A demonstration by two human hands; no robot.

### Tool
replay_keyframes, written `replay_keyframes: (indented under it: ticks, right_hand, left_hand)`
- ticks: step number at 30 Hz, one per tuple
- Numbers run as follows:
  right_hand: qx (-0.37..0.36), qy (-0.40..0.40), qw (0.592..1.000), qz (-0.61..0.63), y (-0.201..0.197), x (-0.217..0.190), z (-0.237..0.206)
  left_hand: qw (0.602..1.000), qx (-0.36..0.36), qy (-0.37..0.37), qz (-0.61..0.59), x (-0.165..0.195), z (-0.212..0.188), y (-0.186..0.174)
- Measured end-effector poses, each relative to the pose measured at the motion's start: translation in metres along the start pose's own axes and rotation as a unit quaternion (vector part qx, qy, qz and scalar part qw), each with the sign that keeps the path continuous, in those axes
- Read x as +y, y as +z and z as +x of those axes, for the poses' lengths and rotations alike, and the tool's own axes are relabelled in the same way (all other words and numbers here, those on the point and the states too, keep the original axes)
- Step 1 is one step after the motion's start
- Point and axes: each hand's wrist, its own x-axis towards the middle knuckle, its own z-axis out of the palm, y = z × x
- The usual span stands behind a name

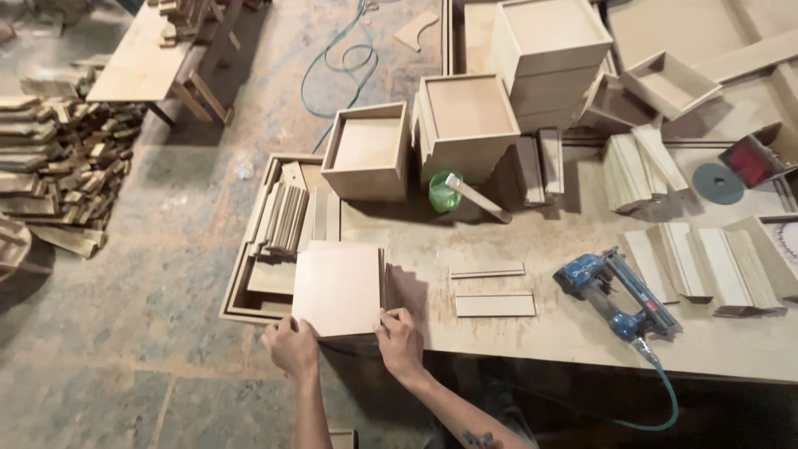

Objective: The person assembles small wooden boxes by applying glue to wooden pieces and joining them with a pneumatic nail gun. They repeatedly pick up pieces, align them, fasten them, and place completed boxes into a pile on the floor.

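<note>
A square plywood box (338, 289) stands at the near left corner of the workbench (532, 333), its flat panel facing up. My left hand (290, 344) grips its near left corner. My right hand (400, 339) grips its near right corner, fingers curled over the edge. Two narrow wooden strips (490, 288) lie on the bench just right of the box. A blue pneumatic nail gun (617, 293) rests farther right, with a green air hose (661, 397) trailing off the bench edge.
Several finished open boxes (465, 125) are stacked at the back. Bundles of thin slats (283, 218) sit in a shallow tray on the left, more slats (706, 262) on the right. A green cup with a wooden stick (447, 193) stands mid-bench. Scrap wood (62, 166) is piled on the floor to the left.
</note>
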Motion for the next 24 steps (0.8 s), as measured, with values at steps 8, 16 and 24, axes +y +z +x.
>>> replay_keyframes:
  ticks: [8,16,24]
  right_hand:
    - [-0.022,0.049,0.986,0.156,-0.052,0.051,0.021]
    - [0.053,-0.026,0.986,0.154,-0.200,0.180,0.036]
    - [0.102,-0.055,0.993,0.019,-0.243,0.282,0.081]
  left_hand:
    - [0.928,-0.094,-0.120,-0.339,0.025,-0.032,-0.024]
    - [0.890,-0.205,0.152,-0.378,0.141,-0.116,0.011]
    - [0.845,-0.262,0.241,-0.400,0.197,-0.143,0.161]
